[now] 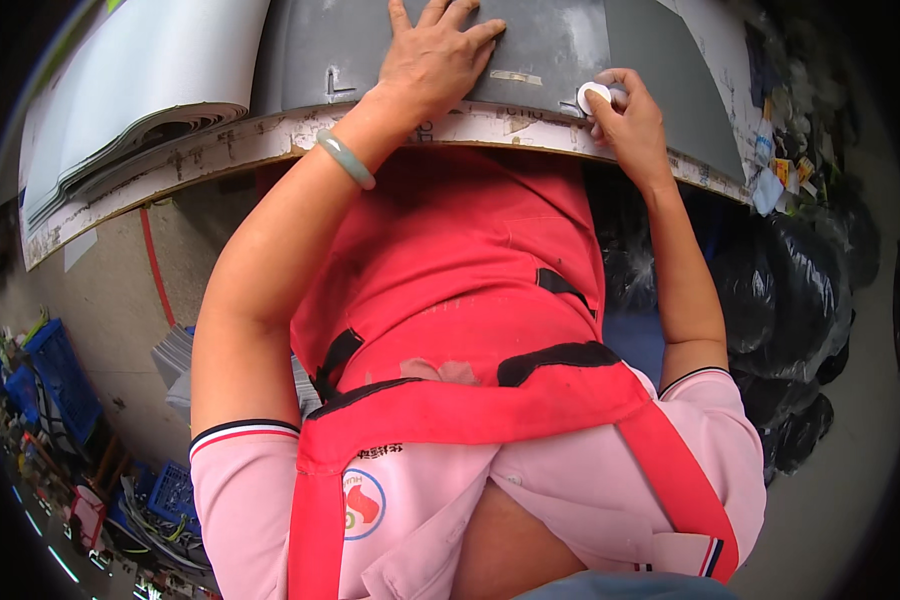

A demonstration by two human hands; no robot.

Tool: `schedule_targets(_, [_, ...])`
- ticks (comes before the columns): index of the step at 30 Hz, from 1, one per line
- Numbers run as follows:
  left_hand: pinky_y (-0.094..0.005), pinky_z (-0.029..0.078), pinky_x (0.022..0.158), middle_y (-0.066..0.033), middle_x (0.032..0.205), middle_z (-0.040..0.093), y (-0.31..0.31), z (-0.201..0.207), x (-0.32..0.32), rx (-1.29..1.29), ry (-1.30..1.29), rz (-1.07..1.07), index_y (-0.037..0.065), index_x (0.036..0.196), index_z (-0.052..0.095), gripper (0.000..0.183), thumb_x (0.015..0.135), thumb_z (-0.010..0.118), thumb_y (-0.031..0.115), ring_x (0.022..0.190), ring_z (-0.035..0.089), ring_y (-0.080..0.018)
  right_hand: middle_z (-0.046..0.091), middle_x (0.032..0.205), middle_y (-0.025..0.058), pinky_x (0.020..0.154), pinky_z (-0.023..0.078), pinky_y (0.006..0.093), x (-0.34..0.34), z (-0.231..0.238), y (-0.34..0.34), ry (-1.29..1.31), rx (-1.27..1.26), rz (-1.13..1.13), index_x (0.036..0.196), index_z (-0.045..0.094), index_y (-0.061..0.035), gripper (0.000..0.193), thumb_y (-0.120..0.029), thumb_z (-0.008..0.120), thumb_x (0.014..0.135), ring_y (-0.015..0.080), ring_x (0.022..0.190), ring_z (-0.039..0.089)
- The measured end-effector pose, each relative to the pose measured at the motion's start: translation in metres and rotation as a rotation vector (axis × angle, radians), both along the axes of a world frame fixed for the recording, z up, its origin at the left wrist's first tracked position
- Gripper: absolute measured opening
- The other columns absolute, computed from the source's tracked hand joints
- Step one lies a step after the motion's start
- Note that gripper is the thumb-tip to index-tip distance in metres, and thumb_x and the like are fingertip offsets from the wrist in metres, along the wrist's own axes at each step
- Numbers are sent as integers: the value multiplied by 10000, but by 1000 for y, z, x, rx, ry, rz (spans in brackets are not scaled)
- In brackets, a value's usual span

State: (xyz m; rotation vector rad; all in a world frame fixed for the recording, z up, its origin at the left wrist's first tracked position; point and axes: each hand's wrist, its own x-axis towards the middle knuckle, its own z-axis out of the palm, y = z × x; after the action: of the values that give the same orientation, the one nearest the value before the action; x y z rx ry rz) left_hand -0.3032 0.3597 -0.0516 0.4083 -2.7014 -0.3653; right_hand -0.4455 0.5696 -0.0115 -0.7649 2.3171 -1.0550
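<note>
My left hand lies flat with its fingers spread on a dark grey sheet at the table's near edge. A pale green bangle circles that wrist. To the right, my right hand is closed around a small white round piece, pinched between thumb and fingers; its exact kind I cannot make out. It is held at the sheet's near edge, by a short white mark. A beige strip lies on the sheet between my hands. A white L-shaped mark shows left of my left hand.
A thick folded stack of pale grey sheet material covers the table's left end. A greenish-grey sheet lies at right. The table's worn white edge runs before me. Black plastic bags stand at right, blue crates at far left.
</note>
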Motion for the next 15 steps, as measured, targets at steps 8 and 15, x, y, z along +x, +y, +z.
schedule_targets(8, [-665, 342, 1054, -97, 1296, 596, -7, -21, 0, -139, 244, -13, 199, 1245, 662, 286, 985, 566, 273, 1270, 514, -291, 633, 730, 62, 502, 476, 259, -28, 34, -18, -171, 394, 302, 1092, 583, -11, 243, -152, 658, 910, 114, 578, 593])
schedule_targets(15, [-737, 270, 1080, -56, 1379, 553, -2, -19, -1, -120, 39, 26, 281, 1288, 647, 309, 991, 569, 309, 1377, 439, -310, 665, 744, 55, 531, 521, 256, -106, -10, -70, 360, -59, 183, 1016, 647, 2, 201, -184, 640, 941, 109, 600, 628])
